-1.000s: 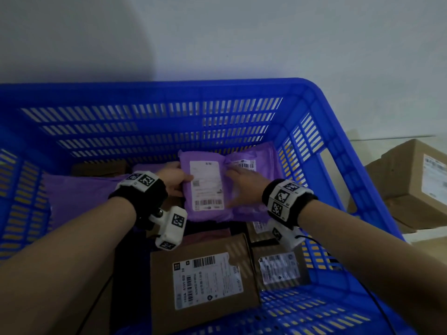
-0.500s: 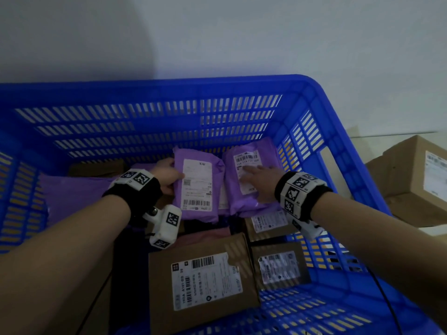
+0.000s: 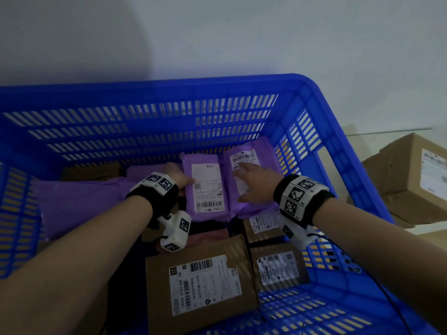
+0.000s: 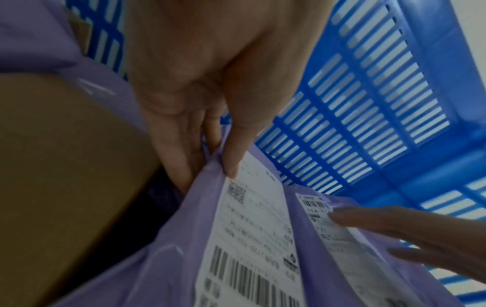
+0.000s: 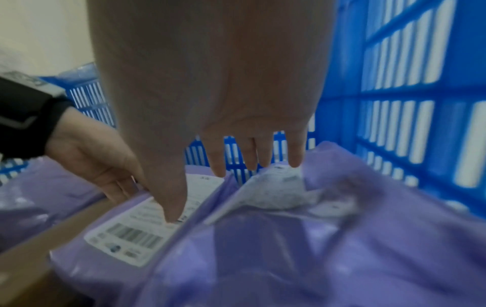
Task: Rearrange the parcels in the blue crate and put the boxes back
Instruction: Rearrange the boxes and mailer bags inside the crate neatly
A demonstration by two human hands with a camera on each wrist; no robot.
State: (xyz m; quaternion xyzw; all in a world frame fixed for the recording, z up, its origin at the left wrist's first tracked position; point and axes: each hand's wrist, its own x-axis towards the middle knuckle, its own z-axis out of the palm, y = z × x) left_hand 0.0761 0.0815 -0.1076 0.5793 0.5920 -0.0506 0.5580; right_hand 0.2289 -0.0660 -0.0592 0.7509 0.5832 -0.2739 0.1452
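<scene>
Bare forearms; black wristbands (image 3: 303, 198) carry white blocks printed with square markers.

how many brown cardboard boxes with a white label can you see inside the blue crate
3: a large box at the near side, a smaller box to its right, and one behind that, partly under a purple parcel. More may be hidden.

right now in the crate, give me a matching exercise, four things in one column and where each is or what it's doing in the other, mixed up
Things:
1. left hand
2. right hand
3. large brown box
4. stacked cardboard boxes

Place or state:
A. outside the blue crate, to its right
B. pinching the edge of the left purple parcel
C. lying label up at the crate's near end
D. fingers straight, spread over the right purple parcel

Pairs: 1-B, 2-D, 3-C, 4-A
</scene>
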